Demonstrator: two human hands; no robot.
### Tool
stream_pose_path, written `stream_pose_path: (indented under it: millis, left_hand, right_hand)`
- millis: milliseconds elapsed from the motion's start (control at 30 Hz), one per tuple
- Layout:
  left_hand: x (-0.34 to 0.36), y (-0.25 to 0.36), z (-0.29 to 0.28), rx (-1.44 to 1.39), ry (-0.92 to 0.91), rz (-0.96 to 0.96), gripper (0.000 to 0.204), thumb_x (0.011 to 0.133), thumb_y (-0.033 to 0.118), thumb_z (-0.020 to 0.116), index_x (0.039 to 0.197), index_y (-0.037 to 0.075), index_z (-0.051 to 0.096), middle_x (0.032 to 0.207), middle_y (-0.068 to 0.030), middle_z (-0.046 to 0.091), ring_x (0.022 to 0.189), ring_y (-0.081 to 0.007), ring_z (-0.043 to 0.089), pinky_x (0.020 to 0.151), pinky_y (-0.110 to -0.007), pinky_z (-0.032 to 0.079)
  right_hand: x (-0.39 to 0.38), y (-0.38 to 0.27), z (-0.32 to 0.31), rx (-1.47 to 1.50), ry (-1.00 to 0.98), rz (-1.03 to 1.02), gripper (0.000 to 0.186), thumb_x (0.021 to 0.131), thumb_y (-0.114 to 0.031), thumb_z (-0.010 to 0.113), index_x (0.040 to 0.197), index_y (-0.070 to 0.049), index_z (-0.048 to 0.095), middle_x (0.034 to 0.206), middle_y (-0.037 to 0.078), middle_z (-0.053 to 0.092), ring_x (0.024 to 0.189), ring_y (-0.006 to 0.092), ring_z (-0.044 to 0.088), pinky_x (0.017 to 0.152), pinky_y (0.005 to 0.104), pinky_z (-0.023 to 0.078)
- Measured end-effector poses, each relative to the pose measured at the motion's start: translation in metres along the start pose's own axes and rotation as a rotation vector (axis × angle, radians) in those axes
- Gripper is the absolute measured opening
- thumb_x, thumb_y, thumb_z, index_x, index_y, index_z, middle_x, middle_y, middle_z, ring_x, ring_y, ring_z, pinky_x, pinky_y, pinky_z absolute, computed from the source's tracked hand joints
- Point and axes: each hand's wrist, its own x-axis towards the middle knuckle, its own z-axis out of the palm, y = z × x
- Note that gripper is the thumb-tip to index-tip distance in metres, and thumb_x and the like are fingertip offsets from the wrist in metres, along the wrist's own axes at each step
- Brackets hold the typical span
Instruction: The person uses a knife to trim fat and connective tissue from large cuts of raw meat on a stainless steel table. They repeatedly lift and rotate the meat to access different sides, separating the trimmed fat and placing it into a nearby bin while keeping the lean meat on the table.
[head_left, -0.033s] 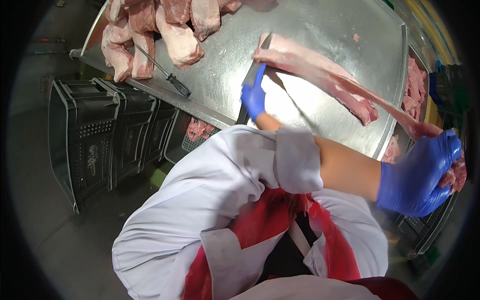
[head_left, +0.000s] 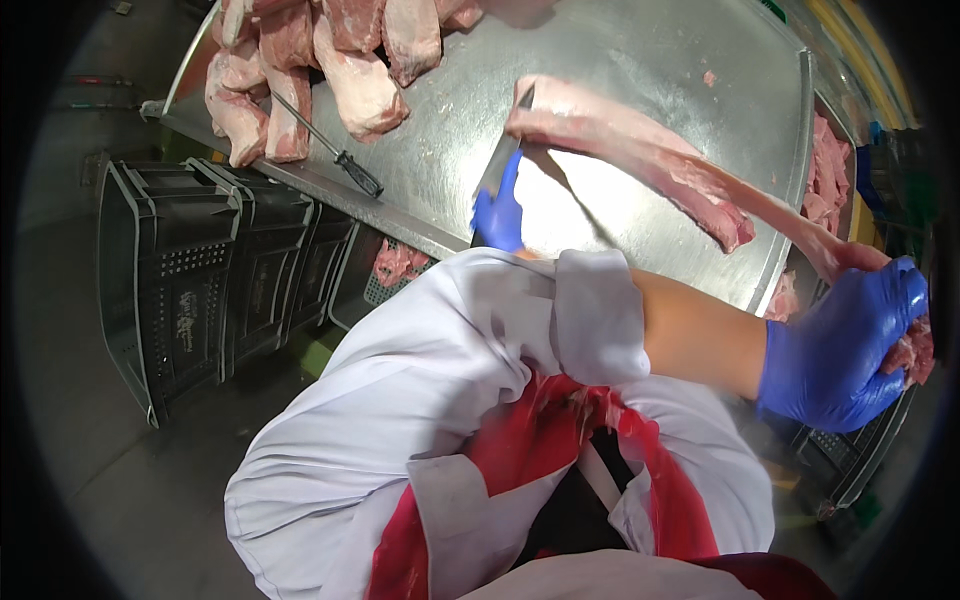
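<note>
My arms cross, the left over the right. Far out at the right, my left hand (head_left: 835,345), in a blue glove, is closed on the end of a long strip of meat (head_left: 775,212). Part of the meat bulges out past its fingers. The strip runs back to a long pale pink piece of meat (head_left: 620,140) lying on the metal table. My right hand (head_left: 498,215), also blue-gloved, is closed round a knife (head_left: 508,150), index finger stretched along it. The blade tip overlaps the left end of the piece; whether it touches I cannot tell. The handle is mostly hidden.
Several thick cuts of meat (head_left: 360,90) are heaped at the table's (head_left: 650,60) far left. A sharpening steel (head_left: 350,170) with a black handle lies beside them. Dark crates (head_left: 190,270) stand left of the table. More meat (head_left: 828,175) sits beyond its right edge.
My right hand and the knife have drawn back toward me, and the blade shows more fully. The left end of the long piece has shifted slightly nearer. My left hand has barely moved.
</note>
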Motion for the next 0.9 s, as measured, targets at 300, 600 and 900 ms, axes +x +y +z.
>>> stream_pose_path:
  millis: [300,600,900]
  left_hand:
    - [0.026,-0.025,-0.05,0.572,-0.326,0.054,0.035,0.085,0.022,0.068,0.11,0.001,0.056,0.105,-0.0162,0.06,0.093,-0.0314,0.061,0.077,-0.046,0.049]
    - [-0.168,-0.011,-0.268,1.387,-0.227,-0.262,0.044,0.083,0.025,0.07,0.116,-0.001,0.057,0.113,-0.0201,0.062,0.1,-0.035,0.062,0.081,-0.048,0.05]
    - [-0.275,-0.085,-0.23,1.578,-0.34,-0.786,0.038,0.078,0.022,0.071,0.108,0.001,0.06,0.108,-0.024,0.064,0.099,-0.0405,0.063,0.084,-0.051,0.05]
  right_hand:
    - [-0.028,-0.082,-0.068,0.405,-0.463,0.832,0.075,0.096,-0.012,0.053,0.162,-0.02,0.016,0.083,0.015,0.065,0.06,0.0207,0.062,0.06,0.0377,0.055]
    - [-0.163,-0.099,-0.371,-0.361,-0.921,0.327,0.076,0.092,-0.015,0.056,0.16,-0.033,0.026,0.079,0.006,0.067,0.056,0.0105,0.058,0.058,0.0265,0.052]
    - [-0.152,-0.055,-0.377,-0.576,-0.56,0.174,0.071,0.093,-0.02,0.053,0.159,-0.027,0.028,0.086,0.025,0.068,0.072,0.036,0.068,0.076,0.0432,0.055]
